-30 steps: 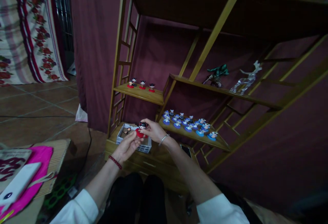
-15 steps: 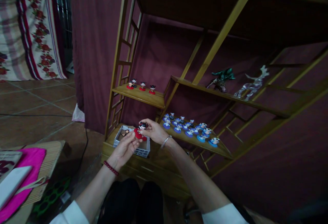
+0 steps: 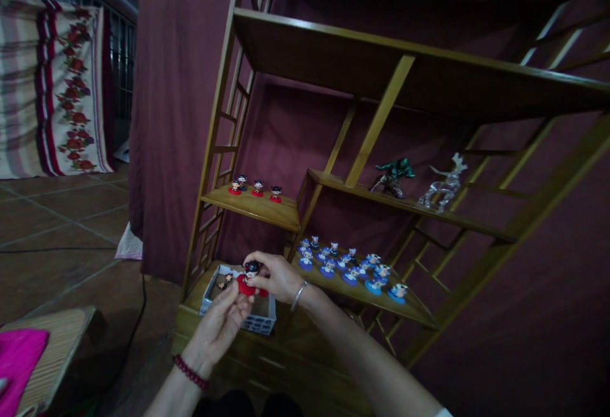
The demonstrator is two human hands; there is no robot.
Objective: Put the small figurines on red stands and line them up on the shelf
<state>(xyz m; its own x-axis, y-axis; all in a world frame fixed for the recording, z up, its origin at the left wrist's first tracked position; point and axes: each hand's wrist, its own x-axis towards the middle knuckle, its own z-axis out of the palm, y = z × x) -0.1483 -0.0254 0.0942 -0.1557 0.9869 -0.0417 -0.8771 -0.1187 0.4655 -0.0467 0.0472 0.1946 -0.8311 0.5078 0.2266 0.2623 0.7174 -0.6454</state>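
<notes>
Two hands meet on one dark-haired figurine just over a patterned box. Since the earlier frames the view has tipped upward, bringing an upper shelf fully in, yet the grip looks unchanged: the left hand has its fingers clamped on the red base, the right hand pinches the upper part. The piece thus remains in handling, not set down. Two small pieces lie inside the box, which rests on the low wooden cabinet. Four similar figurines stand on the small shelf above, as before; blue and purple figurines crowd the shelf to the right, below a green statuette and a clear deer. Behind hangs a maroon curtain; leftward, a floral cloth hangs over the tiled floor.
</notes>
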